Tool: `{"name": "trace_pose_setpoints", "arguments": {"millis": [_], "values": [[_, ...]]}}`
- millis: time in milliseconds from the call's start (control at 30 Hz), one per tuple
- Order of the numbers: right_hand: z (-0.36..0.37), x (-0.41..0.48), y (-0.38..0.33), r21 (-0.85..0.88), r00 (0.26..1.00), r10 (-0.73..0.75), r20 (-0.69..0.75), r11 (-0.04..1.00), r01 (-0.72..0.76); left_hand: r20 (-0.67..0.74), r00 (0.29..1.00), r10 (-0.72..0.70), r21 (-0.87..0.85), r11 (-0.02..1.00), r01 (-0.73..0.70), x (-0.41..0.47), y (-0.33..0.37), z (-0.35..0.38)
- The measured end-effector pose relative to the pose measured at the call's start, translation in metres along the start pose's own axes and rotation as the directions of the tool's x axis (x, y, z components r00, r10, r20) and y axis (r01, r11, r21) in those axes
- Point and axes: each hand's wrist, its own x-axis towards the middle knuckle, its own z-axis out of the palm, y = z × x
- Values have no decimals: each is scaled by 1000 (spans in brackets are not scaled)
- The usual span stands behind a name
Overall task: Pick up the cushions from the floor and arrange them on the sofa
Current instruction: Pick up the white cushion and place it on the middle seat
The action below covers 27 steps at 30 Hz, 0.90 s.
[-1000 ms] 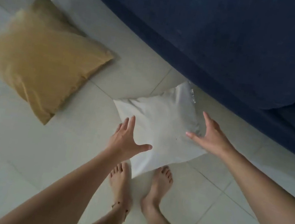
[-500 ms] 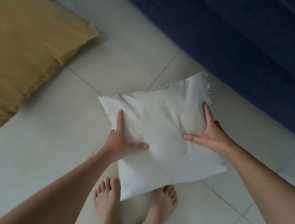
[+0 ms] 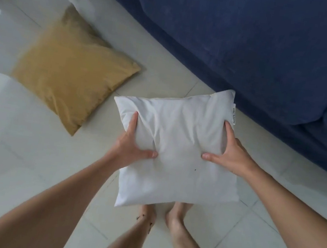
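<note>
White cushion (image 3: 178, 147) is clasped at both sides by left hand (image 3: 132, 146) and right hand (image 3: 230, 154); lift it level toward the blue sofa (image 3: 253, 44).

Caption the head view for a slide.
Both hands, left and right, grip a white cushion beside a blue sofa.

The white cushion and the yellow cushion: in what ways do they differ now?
The white cushion is gripped at both sides by the left hand and the right hand; the yellow cushion lies flat on the floor, untouched. The white one is dented by the thumbs; the yellow one looks smooth. The white one is nearer the sofa. Both are square.
</note>
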Motion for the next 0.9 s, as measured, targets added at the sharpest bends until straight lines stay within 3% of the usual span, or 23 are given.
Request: {"name": "trace_pose_setpoints", "arguments": {"millis": [267,467,733,900], "values": [[-78,-135,-81,95,994,-74,-80,992,81,-23,996,81,154,985,-76,-121,107,-99],[-163,-197,-115,112,971,-130,-201,982,155,-42,971,236,173,959,-226,-167,206,-139],[-273,-214,-113,216,895,-189,-404,931,294,-28,894,448,267,865,-425,-145,352,-156],[-324,-190,-118,265,843,-146,-518,909,321,30,828,559,292,788,-542,-103,429,-163]]}}
